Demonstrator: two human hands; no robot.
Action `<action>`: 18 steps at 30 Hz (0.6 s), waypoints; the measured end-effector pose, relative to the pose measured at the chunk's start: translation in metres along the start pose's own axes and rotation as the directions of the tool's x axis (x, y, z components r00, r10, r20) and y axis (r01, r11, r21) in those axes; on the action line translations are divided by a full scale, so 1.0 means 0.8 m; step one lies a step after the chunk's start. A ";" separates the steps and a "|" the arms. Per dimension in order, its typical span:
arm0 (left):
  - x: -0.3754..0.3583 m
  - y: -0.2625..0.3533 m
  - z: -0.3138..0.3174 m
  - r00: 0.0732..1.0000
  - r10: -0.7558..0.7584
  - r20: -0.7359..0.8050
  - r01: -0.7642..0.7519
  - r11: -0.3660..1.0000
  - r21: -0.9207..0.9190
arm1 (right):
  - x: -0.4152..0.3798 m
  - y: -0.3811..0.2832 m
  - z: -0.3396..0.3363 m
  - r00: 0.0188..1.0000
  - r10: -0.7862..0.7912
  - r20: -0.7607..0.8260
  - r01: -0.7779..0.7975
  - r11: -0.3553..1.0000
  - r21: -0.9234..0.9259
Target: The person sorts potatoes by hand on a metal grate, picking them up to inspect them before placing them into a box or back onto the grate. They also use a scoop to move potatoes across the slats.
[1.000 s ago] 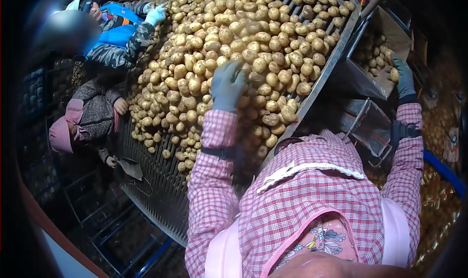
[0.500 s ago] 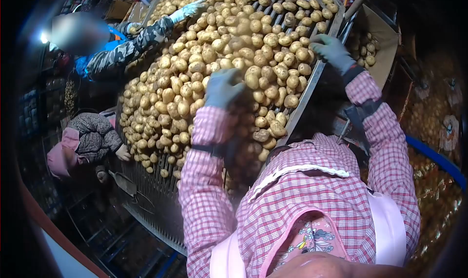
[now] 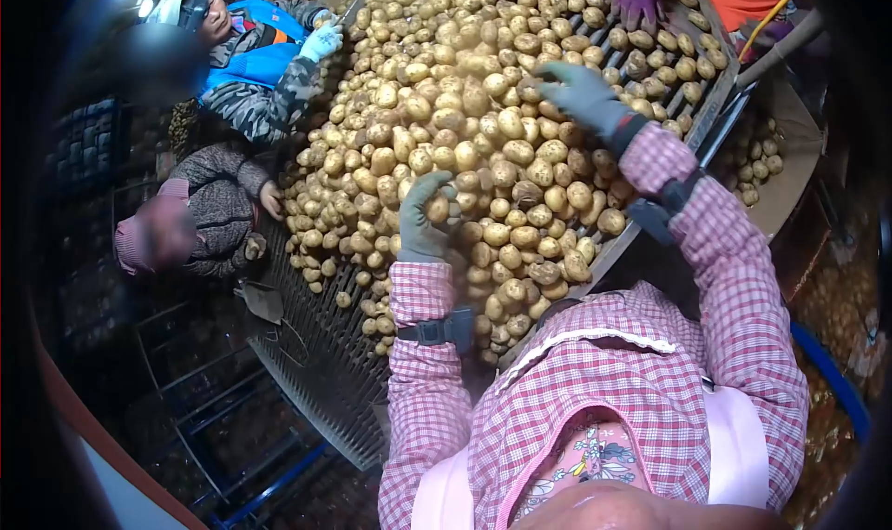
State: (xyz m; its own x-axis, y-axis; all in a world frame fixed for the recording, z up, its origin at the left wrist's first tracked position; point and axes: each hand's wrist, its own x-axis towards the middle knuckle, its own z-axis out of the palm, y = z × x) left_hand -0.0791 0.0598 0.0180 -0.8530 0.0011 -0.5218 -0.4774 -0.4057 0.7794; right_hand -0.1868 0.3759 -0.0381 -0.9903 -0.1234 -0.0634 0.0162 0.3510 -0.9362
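Observation:
A broad heap of potatoes [image 3: 409,149] covers the slatted sorting table in front of me. My left hand [image 3: 426,228], in a grey-green glove, curls its fingers around a potato [image 3: 438,209] at the near side of the heap. Further up and to the right, my right hand [image 3: 585,100], gloved the same way, reaches over the potatoes. Its fingers are stretched out and parted from the thumb, with potatoes close beneath them.
A metal side rail [image 3: 692,130] bounds the heap on the right, with a cardboard box [image 3: 790,135] of potatoes beyond it. On the left, co-workers in a blue vest [image 3: 255,52] and a dark jacket [image 3: 218,191] stand at the heap. Another person's purple glove [image 3: 638,0] rests at the top.
My right hand has gone from the right rail inward over the potatoes. My left hand's fingers now wrap a potato. The co-worker's white-gloved hand has drawn back, and a purple glove has appeared.

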 end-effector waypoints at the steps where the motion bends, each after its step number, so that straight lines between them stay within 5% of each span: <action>1: 0.006 -0.002 -0.005 0.998 -0.024 0.051 0.026 0.999 -0.033 | 0.035 0.020 0.040 0.992 -0.126 0.028 0.125 0.992 0.035; 7: 0.024 -0.002 0.013 0.997 0.074 0.030 -0.076 0.995 0.062 | 0.100 -0.005 0.171 0.990 -0.137 0.022 0.129 0.850 -0.511; 9: 0.031 0.001 0.019 0.991 0.132 -0.025 -0.131 0.990 0.055 | 0.109 -0.001 0.158 0.957 0.059 0.285 -0.094 0.989 0.111; 10: 0.032 0.003 0.018 0.990 0.137 -0.038 -0.136 0.990 0.027 | 0.109 0.004 0.147 0.892 0.090 0.443 -0.280 0.880 0.384; 11: 0.036 0.006 0.019 0.988 0.144 -0.046 -0.145 0.989 -0.007 | 0.087 -0.019 0.117 0.907 0.023 0.421 -0.287 0.766 0.576; 14: 0.039 0.008 0.034 0.991 0.127 -0.049 -0.133 0.980 -0.145 | 0.059 -0.005 0.075 0.820 0.042 0.572 -0.473 0.613 0.633; 15: 0.049 0.004 0.041 0.990 0.134 -0.051 -0.141 0.971 -0.195 | 0.028 -0.012 0.069 0.874 -0.083 0.478 -0.313 0.656 0.686; 17: 0.027 0.002 0.091 0.976 0.212 -0.047 -0.217 0.959 -0.180 | -0.029 -0.033 0.052 0.890 -0.075 0.451 -0.353 0.513 0.783; 18: 0.039 -0.001 0.102 0.979 0.203 -0.025 -0.204 0.962 -0.184 | -0.038 -0.016 0.054 0.883 -0.108 0.456 -0.324 0.562 0.761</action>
State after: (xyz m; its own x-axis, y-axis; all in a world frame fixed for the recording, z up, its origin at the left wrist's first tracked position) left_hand -0.1225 0.1346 0.0290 -0.9268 -0.1037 -0.3610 -0.2461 -0.5584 0.7922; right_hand -0.1511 0.3351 -0.0394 -0.8136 -0.5704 -0.1128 0.4350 -0.4685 -0.7689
